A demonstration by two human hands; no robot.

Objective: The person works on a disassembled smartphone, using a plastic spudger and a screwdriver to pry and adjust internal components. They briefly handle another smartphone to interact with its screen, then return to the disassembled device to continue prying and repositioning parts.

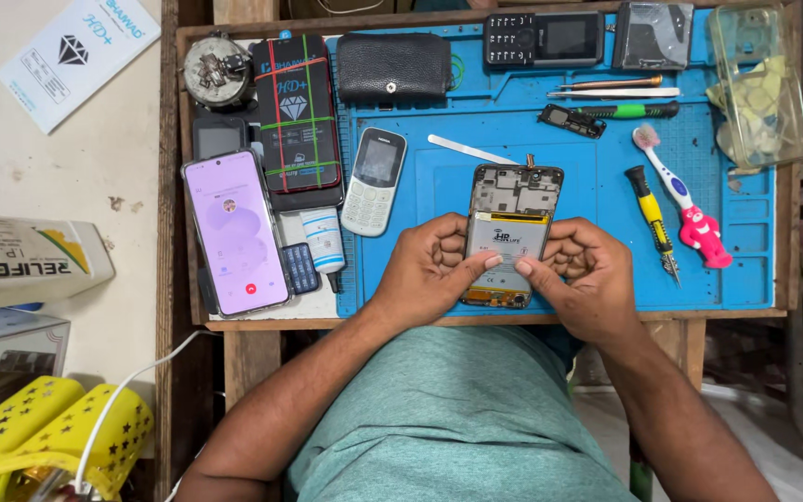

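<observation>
Far left on the desk point(234, 323) a lit smartphone point(237, 232) lies face up, with a small white keypad phone point(374, 181) further in, on the blue mat point(587, 270). At the mat's near middle lies the opened phone point(510, 234), back cover off, its battery point(506, 244) and top board bare. The left hand point(425, 271) curls against its left edge, thumb pressed on the battery's lower part; the right hand point(583, 274) mirrors it on the right edge, thumb tip meeting the other just above the bottom board. So each grip is closed loosely round the frame, thumbs bearing down, not pinching anything free. The phone looks light and stiff at the frame, but I judge it fragile in the middle: a soft battery pouch, thin boards, likely fine cables. Best held by the long side rails, as now, with pressure kept off the battery's face. To the right lie a yellow screwdriver point(652, 221) and a pink-handled toothbrush point(682, 200), well apart from both hands.
</observation>
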